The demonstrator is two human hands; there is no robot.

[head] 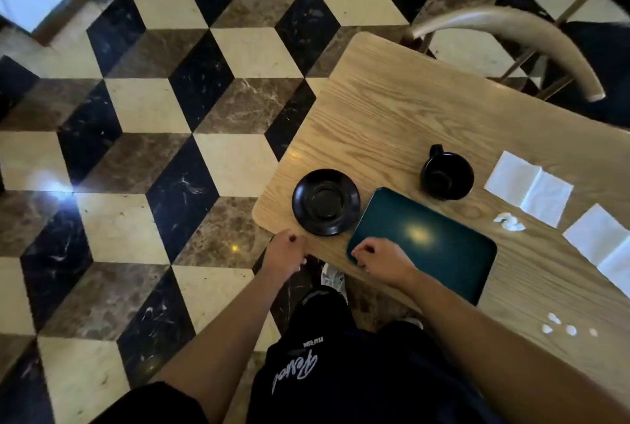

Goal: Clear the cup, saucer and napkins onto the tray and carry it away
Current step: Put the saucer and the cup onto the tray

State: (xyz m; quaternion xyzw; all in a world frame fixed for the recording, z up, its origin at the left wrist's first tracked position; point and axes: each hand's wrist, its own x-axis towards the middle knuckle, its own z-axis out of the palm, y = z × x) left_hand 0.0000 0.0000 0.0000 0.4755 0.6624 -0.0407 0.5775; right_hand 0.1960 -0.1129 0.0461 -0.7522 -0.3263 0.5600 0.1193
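left hand [284, 251] curled, empty, at light wooden bench [392, 110] edge | right hand [380, 258] curled on dark green rectangular tray [433, 243] corner | black round saucer [326, 201] just beyond left hand, nearer | black cup [447, 174] beyond tray | 2 white napkins [528, 186] far right

One item bears lettering: the black shirt [341, 372] of the person, low in the head view, below the tray [443, 253]. A large pale script word runs across its front, seen upside down from the wearer's position; it appears to begin "Res", and the remaining letters cannot be made out with certainty. Just above that script, nearer the tray, sits a short line of small pale capitals, too small and blurred to read. No legible text, brand, number or sign shows on the tray itself, nor on anything else near it.
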